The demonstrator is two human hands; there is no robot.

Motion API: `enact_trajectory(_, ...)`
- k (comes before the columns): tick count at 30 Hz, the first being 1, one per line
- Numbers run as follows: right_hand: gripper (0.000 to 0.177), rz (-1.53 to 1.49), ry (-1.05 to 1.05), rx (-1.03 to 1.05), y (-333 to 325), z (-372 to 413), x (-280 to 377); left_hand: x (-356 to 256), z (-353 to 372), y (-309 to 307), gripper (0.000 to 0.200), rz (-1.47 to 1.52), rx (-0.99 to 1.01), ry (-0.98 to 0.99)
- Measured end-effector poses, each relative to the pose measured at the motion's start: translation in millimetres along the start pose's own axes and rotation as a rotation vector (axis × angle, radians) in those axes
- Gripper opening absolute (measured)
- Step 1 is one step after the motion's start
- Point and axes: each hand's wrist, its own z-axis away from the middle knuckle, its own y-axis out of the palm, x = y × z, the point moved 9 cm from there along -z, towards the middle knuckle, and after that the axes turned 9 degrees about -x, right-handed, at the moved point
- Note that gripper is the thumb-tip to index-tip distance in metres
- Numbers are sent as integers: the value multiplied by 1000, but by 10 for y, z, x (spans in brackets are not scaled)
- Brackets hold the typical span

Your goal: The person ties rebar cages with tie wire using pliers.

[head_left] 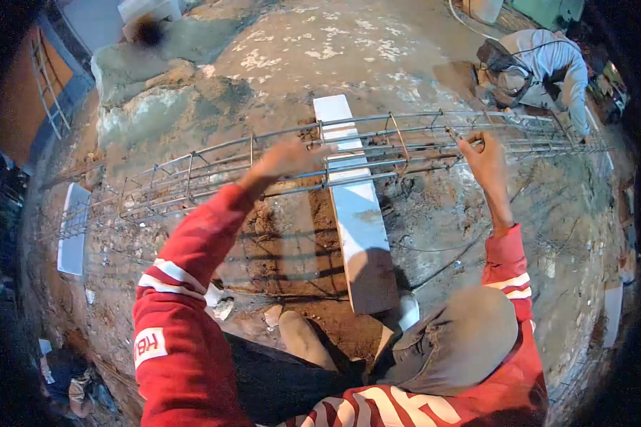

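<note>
A long cage of steel reinforcing bars (228, 146), with rectangular stirrups (399, 139) across it, runs left to right in front of me. Under its middle lies a long white block (360, 206), its near end in shadow. My left hand (288, 160), slightly blurred, is over the bars just left of the block with a finger stretched out to the right; I see nothing held in it. At the cage's right part my right hand (486, 160) has its thumb and fingers curled together in a pinch beside a stirrup. What those fingers hold is too small to make out.
Another white block (73, 228) lies under the cage's left end. A person in a grey top (548, 64) bends over its right end. Rough mounds (149, 92) rise at the back left. A second person (75, 388) is at the lower left. My knee (470, 334) is raised close by.
</note>
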Motion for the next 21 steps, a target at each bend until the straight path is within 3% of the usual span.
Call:
enact_trajectory(2,33,109,100,49,102,48,-127,212,-17,373,85,62,83,-100)
enact_trajectory(4,38,-47,116,-44,3,9,-32,88,84,623,84,117,397,-172)
enact_trajectory(6,40,-227,36,-104,-63,56,73,232,12,651,76,178,359,-291)
enact_trajectory(8,36,-368,-55,33,-296,218,561,-15,-1,649,41,513,259,600)
enact_trajectory(9,36,-478,-40,181,-201,307,565,456,102,887,39,1153,471,-57)
enact_trajectory(10,37,-585,-23,331,-95,412,573,326,135,778,39,1149,460,-81)
enact_trajectory(12,32,-763,-375,677,156,821,1011,-34,229,587,41,778,626,-289)
enact_trajectory(13,28,-760,-218,858,439,1082,1007,-319,266,331,48,807,604,92)
enact_trajectory(14,24,-747,-59,1037,724,1384,1023,-377,256,250,48,798,597,85)
enact_trajectory(16,34,-1062,916,1362,1184,1992,1063,-40,325,356,52,509,623,-393)
enact_trajectory(17,34,-1068,922,1372,1617,2357,604,116,292,446,56,451,609,-527)
enact_trajectory(18,33,-1154,383,1065,1937,2260,245,389,326,528,56,444,617,-535)
enact_trajectory(19,33,-1163,-132,717,2188,2419,740,594,272,500,55,785,500,-409)
enact_trajectory(20,33,-1166,-127,718,2161,2392,853,672,168,340,54,1118,364,-270)
enact_trajectory(21,34,-1237,451,875,2285,2355,888,894,42,448,48,457,507,-345)
